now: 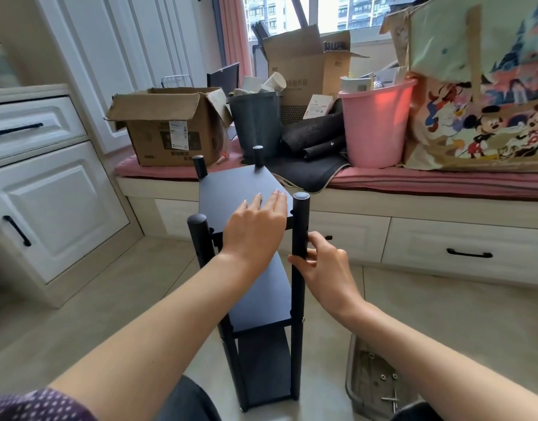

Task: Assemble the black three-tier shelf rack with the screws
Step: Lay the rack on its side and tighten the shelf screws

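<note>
The black three-tier shelf rack [231, 189] stands upright on the tiled floor in front of me, its round posts rising above the top board. My left hand [255, 226] lies flat on the top shelf with straight fingers, pressing down. Around the near right post [299, 226], just below the top shelf, my right hand [322, 262] curls its fingers and thumb. A grey tray [352, 375] on the floor at the lower right holds several loose screws [387, 376] and washers.
A window bench with a pink cushion [428, 180] runs behind the rack, loaded with cardboard boxes [170, 129], a dark bin [255, 123], a pink bucket [377, 123] and a cartoon-print bag [486, 101]. White cabinets [49, 192] stand at the left. Drawers sit under the bench.
</note>
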The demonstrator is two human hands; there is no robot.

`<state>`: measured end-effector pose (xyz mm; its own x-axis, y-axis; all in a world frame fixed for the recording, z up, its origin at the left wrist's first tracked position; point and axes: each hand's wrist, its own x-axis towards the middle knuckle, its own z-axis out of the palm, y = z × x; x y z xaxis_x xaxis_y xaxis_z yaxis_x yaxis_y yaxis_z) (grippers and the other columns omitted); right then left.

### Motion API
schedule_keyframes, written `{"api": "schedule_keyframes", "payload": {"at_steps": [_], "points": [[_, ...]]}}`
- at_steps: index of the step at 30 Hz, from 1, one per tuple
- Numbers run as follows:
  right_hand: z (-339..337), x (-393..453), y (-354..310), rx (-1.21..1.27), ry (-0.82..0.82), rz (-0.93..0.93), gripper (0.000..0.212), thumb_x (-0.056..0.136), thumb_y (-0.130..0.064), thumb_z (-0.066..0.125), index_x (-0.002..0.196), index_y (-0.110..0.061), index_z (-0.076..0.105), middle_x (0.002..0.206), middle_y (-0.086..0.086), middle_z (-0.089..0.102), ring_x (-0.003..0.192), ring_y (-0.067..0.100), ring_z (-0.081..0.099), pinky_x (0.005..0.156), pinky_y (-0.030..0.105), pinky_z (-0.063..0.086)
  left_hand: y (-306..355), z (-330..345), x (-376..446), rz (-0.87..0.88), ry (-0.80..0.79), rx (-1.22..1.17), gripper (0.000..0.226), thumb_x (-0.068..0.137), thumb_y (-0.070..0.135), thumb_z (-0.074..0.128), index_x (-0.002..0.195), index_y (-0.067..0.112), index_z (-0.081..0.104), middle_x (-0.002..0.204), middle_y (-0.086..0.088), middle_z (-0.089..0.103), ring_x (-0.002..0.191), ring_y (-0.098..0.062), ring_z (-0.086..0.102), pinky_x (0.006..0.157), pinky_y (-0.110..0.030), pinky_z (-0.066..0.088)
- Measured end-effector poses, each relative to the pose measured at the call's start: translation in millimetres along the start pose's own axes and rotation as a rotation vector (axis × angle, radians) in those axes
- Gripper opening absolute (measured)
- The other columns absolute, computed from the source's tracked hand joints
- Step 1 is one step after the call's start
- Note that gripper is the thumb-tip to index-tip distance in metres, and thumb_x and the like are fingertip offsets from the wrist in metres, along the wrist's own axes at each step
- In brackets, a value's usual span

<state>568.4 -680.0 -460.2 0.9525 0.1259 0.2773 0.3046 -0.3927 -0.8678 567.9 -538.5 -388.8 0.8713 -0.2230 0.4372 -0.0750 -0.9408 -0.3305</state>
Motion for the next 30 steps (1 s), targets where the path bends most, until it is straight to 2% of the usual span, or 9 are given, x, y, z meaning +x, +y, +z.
{"api": "schedule_keyframes", "payload": {"at_steps": [2, 4, 7, 9, 20, 30], "points": [[2, -1, -1, 0.006, -0.007, -0.003, 0.027, 0.089, -0.018, 0.072, 0.111, -0.03, 0.061, 0.096, -0.009, 0.073, 0.09, 0.01, 0.07, 0.083, 0.042, 0.058, 3, 5, -9, -0.005, -0.009, 0.002, 0.059, 0.105, 0.008, 0.04, 0.159, 0.007, 0.016, 0.164, -0.01, 0.024, 0.149, -0.032, 0.03, 0.12, -0.042, 0.029], [3, -2, -1, 0.001, -0.008, -0.007, 0.027, 0.089, -0.018, 0.072, 0.111, -0.029, 0.062, 0.096, -0.009, 0.073, 0.09, 0.01, 0.07, 0.083, 0.041, 0.058, 5, 7, -17, -0.036, 0.018, -0.027, 0.057, 0.101, 0.008, 0.051, 0.155, 0.006, 0.031, 0.158, -0.012, 0.038, 0.143, -0.033, 0.041, 0.116, -0.042, 0.037], [5, -1, -1, -0.007, 0.007, -0.008, 0.026, 0.089, -0.018, 0.073, 0.111, -0.026, 0.063, 0.095, -0.008, 0.072, 0.089, 0.011, 0.07, 0.083, 0.041, 0.058, 7, 6, -19, -0.038, 0.081, 0.001, 0.056, 0.078, 0.009, 0.082, 0.131, 0.004, 0.064, 0.13, -0.012, 0.066, 0.117, -0.029, 0.066, 0.094, -0.039, 0.057], [5, -1, -2, -0.002, 0.01, -0.008, 0.025, 0.088, -0.017, 0.073, 0.11, -0.025, 0.063, 0.095, -0.007, 0.073, 0.09, 0.012, 0.07, 0.083, 0.041, 0.058, 6, 7, -18, -0.025, 0.117, 0.008, 0.056, 0.067, 0.009, 0.09, 0.12, 0.004, 0.071, 0.119, -0.011, 0.072, 0.106, -0.028, 0.071, 0.085, -0.038, 0.061], [6, -2, -4, 0.023, 0.004, -0.004, 0.026, 0.087, -0.016, 0.074, 0.11, -0.024, 0.064, 0.095, -0.005, 0.073, 0.088, 0.01, 0.07, 0.083, 0.041, 0.058, 3, 8, -22, -0.008, 0.211, -0.051, 0.057, 0.059, 0.005, 0.094, 0.113, 0.002, 0.074, 0.112, -0.013, 0.074, 0.099, -0.031, 0.073, 0.078, -0.041, 0.062], [9, -7, -10, 0.069, -0.038, -0.026, 0.031, 0.082, -0.016, 0.08, 0.11, -0.021, 0.067, 0.091, -0.006, 0.073, 0.086, 0.006, 0.071, 0.081, 0.033, 0.059, -17, 18, -30, 0.094, 0.259, -0.175, 0.061, 0.067, 0.008, 0.092, 0.123, 0.003, 0.07, 0.122, -0.013, 0.07, 0.109, -0.033, 0.069, 0.087, -0.046, 0.059]]}}
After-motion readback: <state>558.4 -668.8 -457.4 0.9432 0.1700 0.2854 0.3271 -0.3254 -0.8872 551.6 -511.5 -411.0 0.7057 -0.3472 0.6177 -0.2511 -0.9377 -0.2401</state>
